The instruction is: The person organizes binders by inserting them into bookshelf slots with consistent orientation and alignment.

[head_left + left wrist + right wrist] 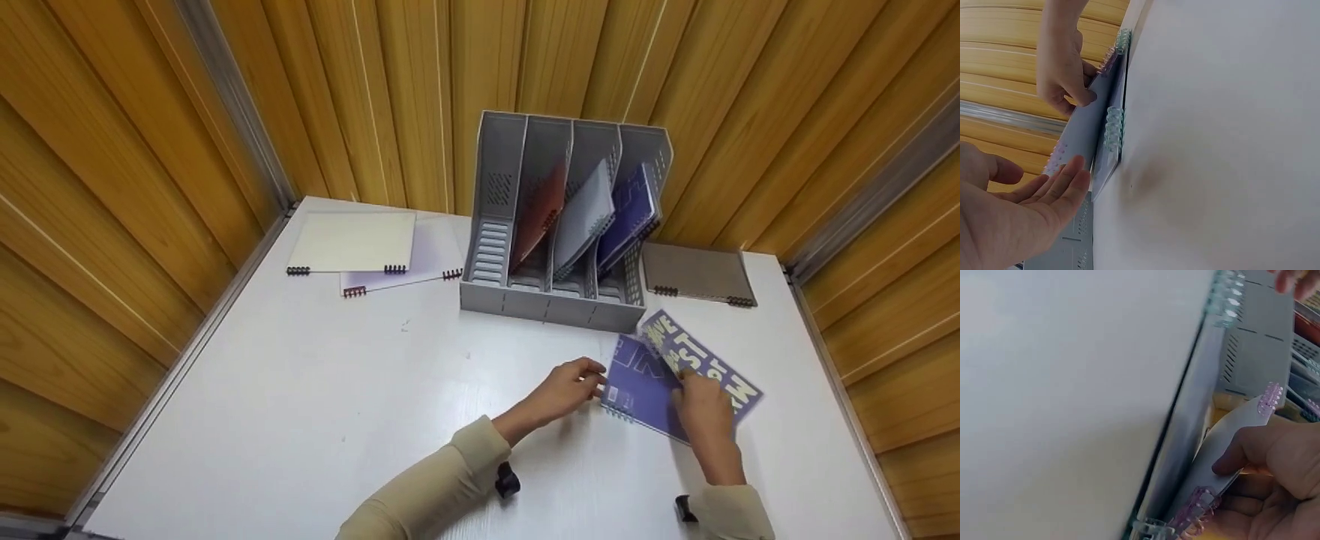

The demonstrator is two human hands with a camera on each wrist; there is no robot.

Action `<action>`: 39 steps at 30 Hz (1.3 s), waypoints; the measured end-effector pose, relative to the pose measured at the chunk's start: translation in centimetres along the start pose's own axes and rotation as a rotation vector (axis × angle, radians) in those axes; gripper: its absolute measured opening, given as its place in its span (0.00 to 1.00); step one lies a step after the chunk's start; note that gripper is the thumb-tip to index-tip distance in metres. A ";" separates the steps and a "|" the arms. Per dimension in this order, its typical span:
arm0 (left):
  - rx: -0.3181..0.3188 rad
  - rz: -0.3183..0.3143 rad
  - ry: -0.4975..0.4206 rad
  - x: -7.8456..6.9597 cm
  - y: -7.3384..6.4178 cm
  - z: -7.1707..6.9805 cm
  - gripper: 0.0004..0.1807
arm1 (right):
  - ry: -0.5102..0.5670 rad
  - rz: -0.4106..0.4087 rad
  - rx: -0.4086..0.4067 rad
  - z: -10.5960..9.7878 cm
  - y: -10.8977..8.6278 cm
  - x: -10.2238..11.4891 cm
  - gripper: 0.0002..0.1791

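My right hand [706, 414] pinches a spiral notebook [694, 349] with big pale-yellow lettering on its cover. In the right wrist view, the thumb of the right hand [1283, 464] presses its pale side, close to the pink coils. The lettered notebook is tilted and overlaps a purple notebook [646, 390] with teal coils that lies on the table. Beside the purple notebook's left edge is my left hand [566, 390], holding nothing. In the left wrist view, the fingers of the left hand [1033, 214] are extended near the two notebooks; whether they touch is unclear.
A grey file rack [551, 319] stands behind, holding a red notebook [538, 217], a light-grey notebook [585, 217] and another purple notebook [628, 214] in separate slots. A brown notebook [697, 271] lies right of it. At left, a cream notebook [352, 240] overlaps a pale lilac one [439, 251].
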State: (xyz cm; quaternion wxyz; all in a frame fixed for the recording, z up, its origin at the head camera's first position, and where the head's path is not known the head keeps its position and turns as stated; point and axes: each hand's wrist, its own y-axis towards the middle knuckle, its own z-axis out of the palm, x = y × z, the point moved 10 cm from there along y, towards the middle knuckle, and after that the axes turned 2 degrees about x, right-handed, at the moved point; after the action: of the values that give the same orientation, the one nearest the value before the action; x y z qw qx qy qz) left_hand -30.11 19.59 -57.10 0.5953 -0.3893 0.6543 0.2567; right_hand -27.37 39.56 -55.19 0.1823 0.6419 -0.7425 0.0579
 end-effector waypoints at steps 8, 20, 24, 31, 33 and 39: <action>0.022 -0.013 0.127 -2.4 2.3 2.8 0.27 | 0.099 0.091 -0.079 -0.8 -2.6 0.1 0.16; -0.134 0.115 -0.041 -7.1 3.6 4.5 0.10 | 0.202 0.001 -0.277 -3.9 -4.8 2.9 0.19; -0.142 0.225 0.092 -10.3 2.7 4.7 0.08 | 0.298 0.059 -0.281 -4.7 -4.8 2.9 0.19; -0.084 0.465 0.509 -15.0 -0.5 6.7 0.10 | 0.372 0.064 -0.444 -6.1 -5.5 4.5 0.12; -0.070 0.533 0.623 -16.1 -1.4 7.4 0.07 | 0.449 0.067 -0.501 -6.2 -6.0 4.7 0.12; 0.000 0.549 0.761 -17.0 -2.4 8.5 0.07 | 0.911 0.011 -0.564 -5.3 -6.5 4.9 0.12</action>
State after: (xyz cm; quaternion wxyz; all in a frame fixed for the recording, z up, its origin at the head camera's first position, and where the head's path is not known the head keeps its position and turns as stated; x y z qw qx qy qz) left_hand -23.46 28.47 -41.53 0.2232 -0.2685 0.9049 0.2435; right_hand -20.52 35.64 -49.52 0.6513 0.4738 -0.5784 0.1296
